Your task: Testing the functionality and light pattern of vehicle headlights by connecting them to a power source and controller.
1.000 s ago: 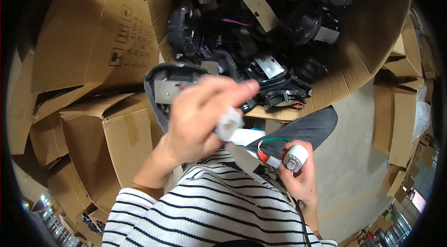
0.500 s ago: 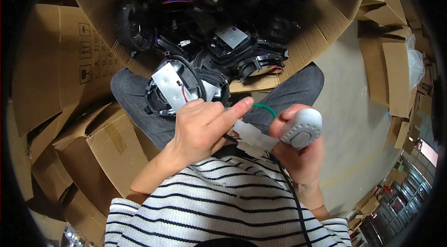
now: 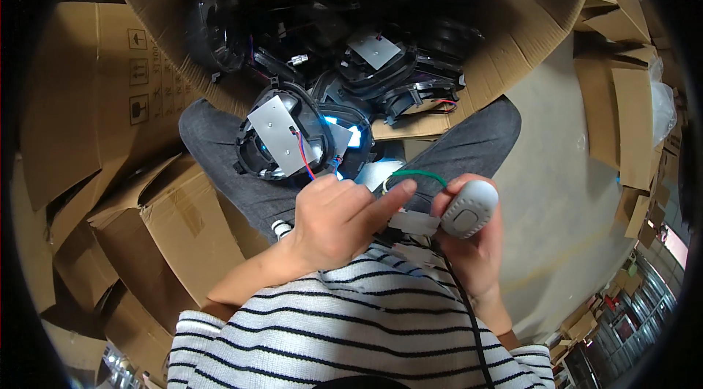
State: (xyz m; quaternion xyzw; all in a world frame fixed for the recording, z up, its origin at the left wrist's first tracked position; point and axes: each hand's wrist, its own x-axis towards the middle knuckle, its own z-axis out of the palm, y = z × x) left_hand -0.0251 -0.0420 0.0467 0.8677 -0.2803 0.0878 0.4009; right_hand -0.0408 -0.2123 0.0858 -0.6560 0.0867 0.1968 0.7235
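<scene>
In my right hand (image 3: pixel 480 253) is a pale grey oval device (image 3: pixel 470 209) with a ring of small bumps and a middle button. A black cable (image 3: pixel 472 323) runs down over my shirt. My left hand (image 3: pixel 333 217) is closed around wires, its index finger stretched toward the device; the fingertips' grip is partly hidden. White plug connectors (image 3: pixel 417 223) sit between my hands, below a green wire (image 3: pixel 421 172). Red and blue wires (image 3: pixel 305 157) lead from a round black lamp unit (image 3: pixel 256 147) with a metal plate to my left hand. A blue-white light (image 3: pixel 354 136) glows beside it.
A large open carton (image 3: pixel 527 37) in front of my knees holds several similar black lamp units (image 3: pixel 375 59). Cardboard boxes (image 3: pixel 176 220) stand at my left, more cartons (image 3: pixel 633 125) at the right. Grey floor (image 3: pixel 549 242) shows on the right.
The light in the lamp units has come on, bright blue-white. My left hand has moved slightly right and down. The device has dropped a little lower, still in my right hand.
</scene>
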